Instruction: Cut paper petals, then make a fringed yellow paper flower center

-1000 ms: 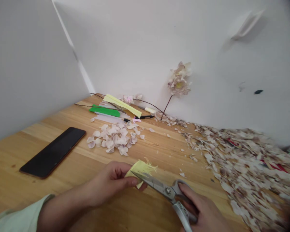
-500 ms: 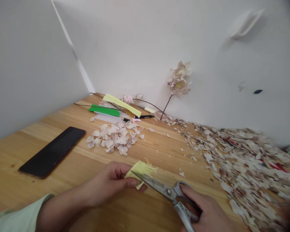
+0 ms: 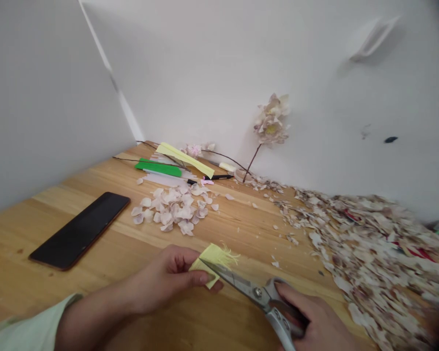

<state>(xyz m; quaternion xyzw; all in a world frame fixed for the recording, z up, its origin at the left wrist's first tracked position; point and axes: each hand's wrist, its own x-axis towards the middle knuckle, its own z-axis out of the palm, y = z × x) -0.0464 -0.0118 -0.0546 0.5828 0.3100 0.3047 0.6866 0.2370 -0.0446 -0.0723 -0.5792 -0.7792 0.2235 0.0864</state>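
The left hand (image 3: 164,278) pinches a small piece of yellow paper (image 3: 208,261), its fingers (image 3: 199,279) closed firmly on it. One edge of the paper, pointing up and to the right, is already snipped into a thin fringe (image 3: 230,256), while the rest of the piece is uncut. The right hand (image 3: 314,317) grips the scissors (image 3: 258,295) by the handles. Their long axis runs up and left, putting the blade tips against the paper just beyond the left fingertips.

Ahead of the fingers, a loose pile of pale pink petals (image 3: 170,209) lies on the tabletop (image 3: 241,229), with a black phone (image 3: 79,230) farther left. Right of the right hand spreads a much larger heap of cut scraps (image 3: 366,253). Beyond the pile lie a yellow strip (image 3: 185,160) and a green strip (image 3: 157,167).
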